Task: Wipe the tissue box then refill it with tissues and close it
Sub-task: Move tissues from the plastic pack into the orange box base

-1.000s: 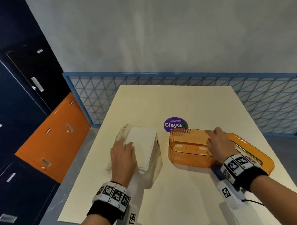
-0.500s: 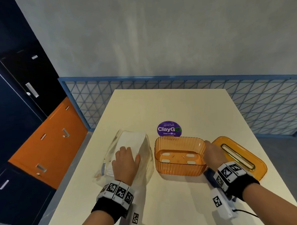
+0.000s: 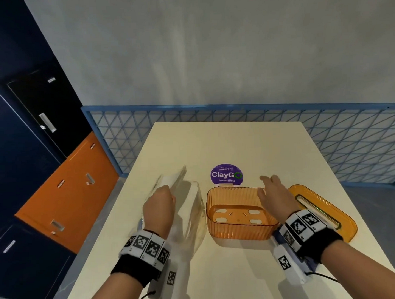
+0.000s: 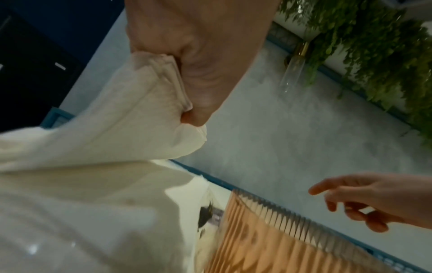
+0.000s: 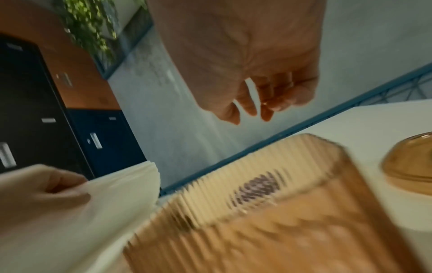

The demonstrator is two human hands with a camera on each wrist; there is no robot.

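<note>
On the counter (image 3: 236,271), the left hand (image 3: 159,208) grips a stack of white tissues (image 3: 173,182), lifted from their clear wrapper (image 3: 194,218). Right of it sits the open orange tissue box (image 3: 237,233). The right hand (image 3: 275,198) hovers over its right rim, fingers relaxed and empty. The lid (image 3: 342,224) lies further right.

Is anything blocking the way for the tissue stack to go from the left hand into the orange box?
Partly. The right hand hovers open over the orange box, above its right end. The left hand grips the tissue stack just left of the box. The lid lies off to the right, so the box is open on top.
</note>
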